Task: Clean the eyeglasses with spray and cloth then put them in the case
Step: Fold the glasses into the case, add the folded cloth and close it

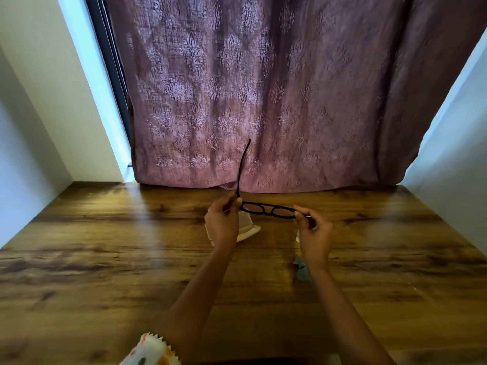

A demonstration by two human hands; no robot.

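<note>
I have left grip [222, 222], right grip [313, 230] each pinching glasses [267, 209] ends, mid-frame; folding temples, I judge; case [249, 229] next.

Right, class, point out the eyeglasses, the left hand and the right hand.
eyeglasses [268, 209]: head view, frame bridge.
left hand [222, 223]: head view, back of hand.
right hand [315, 237]: head view, back of hand.

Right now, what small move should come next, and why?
Probably the left hand folds in the raised arm of the glasses: it sticks up, the right hand pinches the other end, the cloth lies on the table, the case sits below.
</note>
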